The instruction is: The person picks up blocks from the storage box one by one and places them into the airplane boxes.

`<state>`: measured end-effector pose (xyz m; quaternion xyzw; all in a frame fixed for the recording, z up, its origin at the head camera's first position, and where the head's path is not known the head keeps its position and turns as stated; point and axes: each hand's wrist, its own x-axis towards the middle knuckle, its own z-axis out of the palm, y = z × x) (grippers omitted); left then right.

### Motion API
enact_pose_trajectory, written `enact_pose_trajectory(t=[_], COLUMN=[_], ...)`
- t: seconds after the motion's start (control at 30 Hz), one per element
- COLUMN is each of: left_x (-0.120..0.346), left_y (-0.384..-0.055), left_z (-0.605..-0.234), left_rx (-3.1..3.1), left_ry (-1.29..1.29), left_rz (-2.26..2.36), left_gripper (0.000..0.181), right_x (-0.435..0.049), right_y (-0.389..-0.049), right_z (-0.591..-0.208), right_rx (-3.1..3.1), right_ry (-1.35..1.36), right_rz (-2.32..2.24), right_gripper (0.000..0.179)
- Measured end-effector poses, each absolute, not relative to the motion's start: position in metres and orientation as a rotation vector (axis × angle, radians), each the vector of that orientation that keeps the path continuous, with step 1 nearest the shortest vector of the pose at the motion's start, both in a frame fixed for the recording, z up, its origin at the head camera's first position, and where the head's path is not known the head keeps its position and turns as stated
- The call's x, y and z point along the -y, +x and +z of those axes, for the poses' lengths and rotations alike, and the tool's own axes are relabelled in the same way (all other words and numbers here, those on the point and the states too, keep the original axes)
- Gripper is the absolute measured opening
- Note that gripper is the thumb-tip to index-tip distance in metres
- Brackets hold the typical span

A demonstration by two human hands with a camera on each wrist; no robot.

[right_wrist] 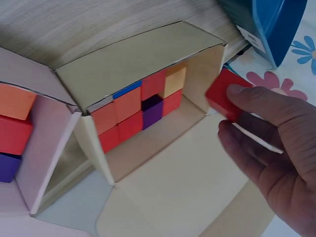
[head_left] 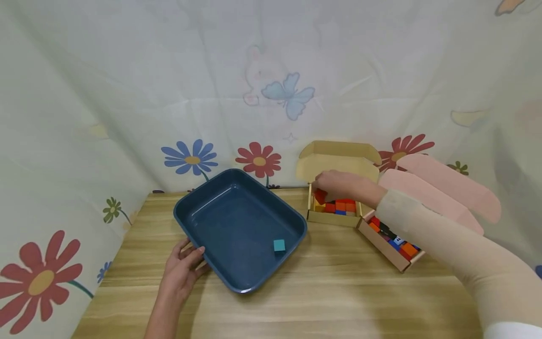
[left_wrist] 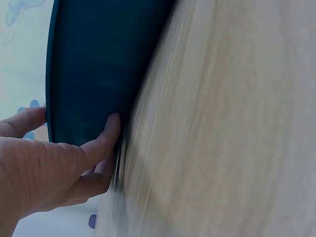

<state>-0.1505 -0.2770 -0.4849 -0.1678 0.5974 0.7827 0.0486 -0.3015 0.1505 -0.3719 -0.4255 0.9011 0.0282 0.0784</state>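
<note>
My right hand (head_left: 336, 184) pinches a red block (right_wrist: 228, 94) between thumb and fingers, just above the open yellow cardboard box (head_left: 332, 218). Inside that box sit several coloured blocks (right_wrist: 129, 104), red, orange, purple, blue and yellow. At the left side of a dark blue tray (head_left: 228, 226), my left hand (head_left: 183, 268) has its thumb at the rim. In the left wrist view its fingers (left_wrist: 101, 143) lie along the tray's outer wall, fairly straight. One teal block (head_left: 279, 245) rests in the tray near its right corner.
Right of the yellow box stands an open pink cardboard box (head_left: 383, 245) with several coloured blocks, its lid (head_left: 436, 195) folded back. All stand on a wood-grain table (head_left: 322, 296). A flower-printed cloth (head_left: 237, 117) hangs behind the table.
</note>
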Motion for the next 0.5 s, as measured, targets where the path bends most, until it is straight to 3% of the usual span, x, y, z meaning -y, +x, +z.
enact_pose_trajectory(t=[0.13, 0.3, 0.5], left_x=[0.277, 0.277, 0.277], left_y=[-0.152, -0.153, -0.153], left_z=[-0.484, -0.484, -0.485], left_rx=[-1.829, -1.826, -1.82], left_ry=[-0.497, -0.503, -0.507], left_rz=[2.394, 2.389, 2.394], left_gripper=[0.078, 0.077, 0.077], right_x=[-0.155, -0.158, -0.16], right_y=[-0.305, -0.309, -0.316], right_z=[-0.375, -0.383, -0.396], right_rx=[-2.691, -2.618, -2.56], right_ry=[-1.124, -0.993, -0.978], right_rz=[0.06, 0.034, 0.051], right_gripper=[0.013, 0.021, 0.016])
